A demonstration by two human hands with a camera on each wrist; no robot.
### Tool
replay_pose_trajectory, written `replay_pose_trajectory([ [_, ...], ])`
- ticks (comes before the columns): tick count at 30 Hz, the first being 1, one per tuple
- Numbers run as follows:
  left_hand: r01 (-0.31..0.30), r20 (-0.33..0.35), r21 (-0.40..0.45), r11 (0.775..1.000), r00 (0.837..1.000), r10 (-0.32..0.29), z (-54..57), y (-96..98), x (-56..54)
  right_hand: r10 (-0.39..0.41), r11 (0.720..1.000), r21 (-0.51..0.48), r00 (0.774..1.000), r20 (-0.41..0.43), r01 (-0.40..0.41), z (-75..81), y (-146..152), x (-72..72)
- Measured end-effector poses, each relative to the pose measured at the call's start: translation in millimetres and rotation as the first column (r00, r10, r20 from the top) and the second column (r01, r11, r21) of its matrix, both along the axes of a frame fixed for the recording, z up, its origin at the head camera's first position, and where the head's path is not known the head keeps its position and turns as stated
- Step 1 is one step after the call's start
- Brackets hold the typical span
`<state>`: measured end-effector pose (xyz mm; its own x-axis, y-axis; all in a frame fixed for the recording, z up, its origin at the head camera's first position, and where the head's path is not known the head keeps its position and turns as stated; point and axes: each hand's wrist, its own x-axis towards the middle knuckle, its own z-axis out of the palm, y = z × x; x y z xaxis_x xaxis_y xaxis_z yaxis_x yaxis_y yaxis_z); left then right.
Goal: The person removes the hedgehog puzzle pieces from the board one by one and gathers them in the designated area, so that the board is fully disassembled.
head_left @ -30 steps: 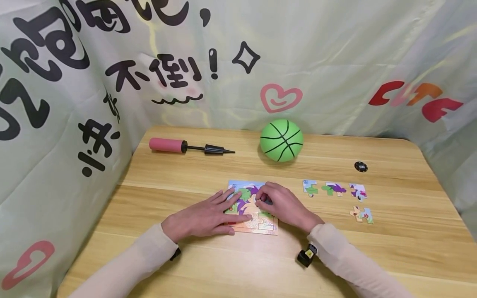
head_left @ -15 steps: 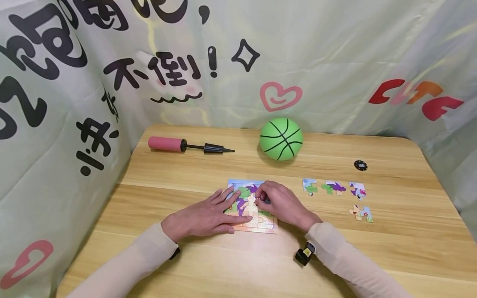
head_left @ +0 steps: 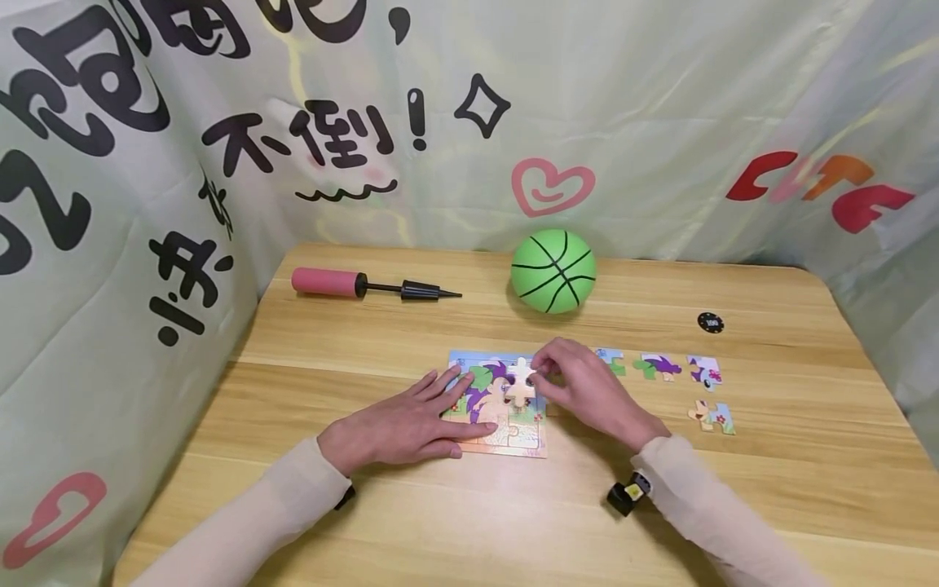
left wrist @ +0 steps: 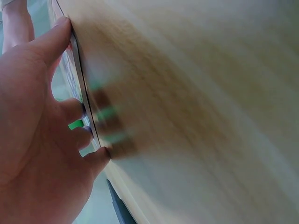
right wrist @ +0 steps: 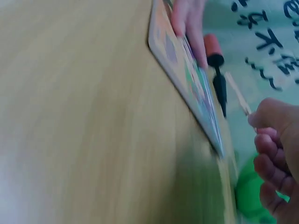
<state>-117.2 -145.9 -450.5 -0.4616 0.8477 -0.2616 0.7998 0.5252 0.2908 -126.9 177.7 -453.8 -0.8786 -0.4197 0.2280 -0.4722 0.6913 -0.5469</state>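
Right hand (head_left: pixel 592 390) pinches a puzzle piece (head_left: pixel 520 381) above the puzzle board (head_left: pixel 525 438)! Left hand (head_left: pixel 399 425), fingers spread, rests on its left side; four loose pieces (head_left: pixel 659 368) lie rightward.

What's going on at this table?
A person is busy with a jigsaw. The left hand lies spread over the left part of the puzzle board, while the right hand pinches one piece raised above it. Other loose pieces lie to the board's right. Farther back are a green ball and a pump.
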Motion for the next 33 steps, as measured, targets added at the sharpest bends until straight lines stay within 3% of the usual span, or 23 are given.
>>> replay_pose_trajectory([
  [4, 0.008, -0.01, 0.001, 1.0, 1.0, -0.008, 0.0, 0.2, 0.0, -0.023, 0.999, -0.034, 1.0, 0.005, 0.023, 0.2, 37.7, 5.4],
  [8, 0.008, -0.016, 0.005, 1.0, 1.0, -0.008, 0.1, 0.1, 0.4, -0.03, 0.999, -0.044, 0.997, -0.07, 0.027, -2.0, 82.6, 14.4],
  [12, -0.004, -0.001, 0.004, 1.0, 1.0, 0.004, 0.2, -0.4, 0.9, -0.045, 0.999, -0.015, 0.989, -0.141, 0.043, -5.0, 123.2, 23.7],
  [17, -0.008, 0.004, 0.004, 1.0, 1.0, 0.008, -0.2, -0.9, 1.0, -0.063, 0.997, 0.035, 0.988, -0.139, 0.069, -8.8, 160.8, 33.3],
  [23, -0.012, 0.016, 0.004, 1.0, 1.0, 0.012, 0.4, -0.9, 0.7, -0.08, 0.994, 0.067, 0.992, -0.1, 0.087, -11.2, 182.6, 37.0],
  [33, 0.0, -0.007, 0.01, 1.0, 1.0, 0.0, -0.7, 0.2, -0.5, -0.106, 0.986, 0.126, 0.994, -0.021, 0.107, -6.8, 190.6, 35.2],
])
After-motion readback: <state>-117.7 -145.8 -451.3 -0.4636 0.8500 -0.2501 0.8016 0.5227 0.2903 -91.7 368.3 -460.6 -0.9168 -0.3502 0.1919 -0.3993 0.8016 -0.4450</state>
